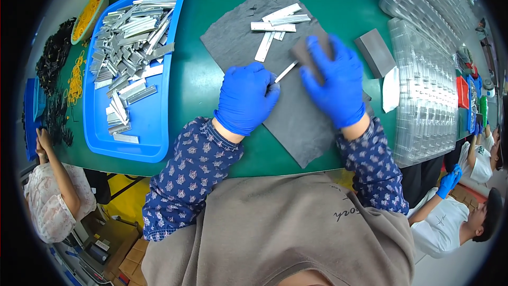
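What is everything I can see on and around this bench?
table: one, green, under everything
mat: one, dark grey, centre
metal strips: a few, silver, at the mat's far end
blue tray: one, left of the mat
metal parts: many, silver, heaped in the blue tray
bowl: one, holding yellow rings, far left
black parts: a heap, left edge
grey block: one, right of the mat
clear trays: stacked, right side
other people: at least three, at the lower corners
strip: one, silver, held over the mat
pad: one, grey, under the right hand
left hand: blue glove, pinching the strip
right hand: blue glove, pressing the pad
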### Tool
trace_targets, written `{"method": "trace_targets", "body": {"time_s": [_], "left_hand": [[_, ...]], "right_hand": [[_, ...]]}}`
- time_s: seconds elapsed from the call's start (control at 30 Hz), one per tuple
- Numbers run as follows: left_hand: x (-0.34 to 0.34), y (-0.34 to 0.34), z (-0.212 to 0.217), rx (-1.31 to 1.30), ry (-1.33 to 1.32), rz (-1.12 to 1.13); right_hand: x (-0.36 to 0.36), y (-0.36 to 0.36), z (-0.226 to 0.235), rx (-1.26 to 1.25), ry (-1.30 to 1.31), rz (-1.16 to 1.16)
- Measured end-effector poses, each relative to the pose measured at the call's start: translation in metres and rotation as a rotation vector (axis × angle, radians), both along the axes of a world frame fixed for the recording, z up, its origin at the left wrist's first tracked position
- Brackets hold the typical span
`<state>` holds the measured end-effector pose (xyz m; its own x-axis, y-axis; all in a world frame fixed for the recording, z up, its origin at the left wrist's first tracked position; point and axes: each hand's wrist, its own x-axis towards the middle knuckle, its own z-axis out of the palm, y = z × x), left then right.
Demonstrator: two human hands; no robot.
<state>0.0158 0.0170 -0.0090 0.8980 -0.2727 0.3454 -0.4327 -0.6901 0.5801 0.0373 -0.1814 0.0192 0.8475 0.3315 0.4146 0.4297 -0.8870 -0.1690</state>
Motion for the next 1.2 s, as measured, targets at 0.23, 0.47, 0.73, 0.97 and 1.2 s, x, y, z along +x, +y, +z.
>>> {"method": "trace_targets", "body": {"time_s": [0.23,0.47,0.73,0.97,1.2], "left_hand": [[-0.002,-0.001,0.002,0.026,-0.009,0.005],[-0.002,-0.004,0.003,0.021,-0.019,0.005],[-0.002,-0.002,0.001,0.036,-0.034,0.001],[-0.004,0.000,0.006,0.061,-0.030,0.010],[-0.003,-0.001,0.003,0.033,0.024,0.017]], "right_hand": [[0.002,0.002,-0.001,-0.030,0.014,0.039],[-0.001,-0.009,0.007,0.043,-0.126,-0.063],[0.012,-0.005,0.001,-0.064,-0.005,-0.036],[-0.006,0.016,0.004,-0.041,0.037,0.096],[0.027,-0.037,-0.008,0.163,0.004,-0.129]]}}
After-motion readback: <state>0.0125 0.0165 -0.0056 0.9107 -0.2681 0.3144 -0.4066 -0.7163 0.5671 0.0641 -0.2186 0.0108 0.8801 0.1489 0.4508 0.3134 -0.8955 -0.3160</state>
